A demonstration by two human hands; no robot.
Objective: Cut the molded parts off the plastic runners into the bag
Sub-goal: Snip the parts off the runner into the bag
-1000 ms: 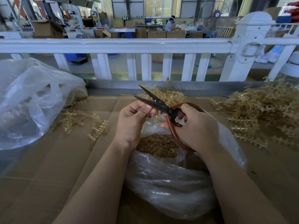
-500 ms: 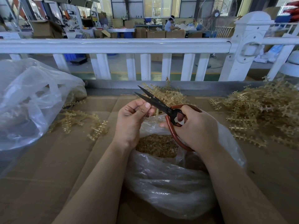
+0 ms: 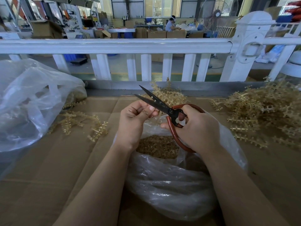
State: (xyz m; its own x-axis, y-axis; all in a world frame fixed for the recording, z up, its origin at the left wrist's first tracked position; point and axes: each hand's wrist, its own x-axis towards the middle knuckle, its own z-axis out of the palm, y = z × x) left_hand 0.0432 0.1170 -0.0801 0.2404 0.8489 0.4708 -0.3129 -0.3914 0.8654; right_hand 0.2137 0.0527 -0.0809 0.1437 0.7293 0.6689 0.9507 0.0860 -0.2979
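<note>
Scissors point up and to the left, away from the person, their long axis running from the red-brown loop handles near the right hand to the two dark blade tips, which stand slightly apart. The right hand grips the handles, fingers curled through and around the loops; much of the lower loop is hidden behind that hand. The left hand has its fingers curled, thumb and forefinger pinching a thin pale runner just beneath the blades; most of the piece is covered by the fingers and hard to make out. Both hands hover over the open clear plastic bag, which holds a heap of cut amber parts. Uncut runners lie piled to the right on the cardboard surface, with a few more to the left.
</note>
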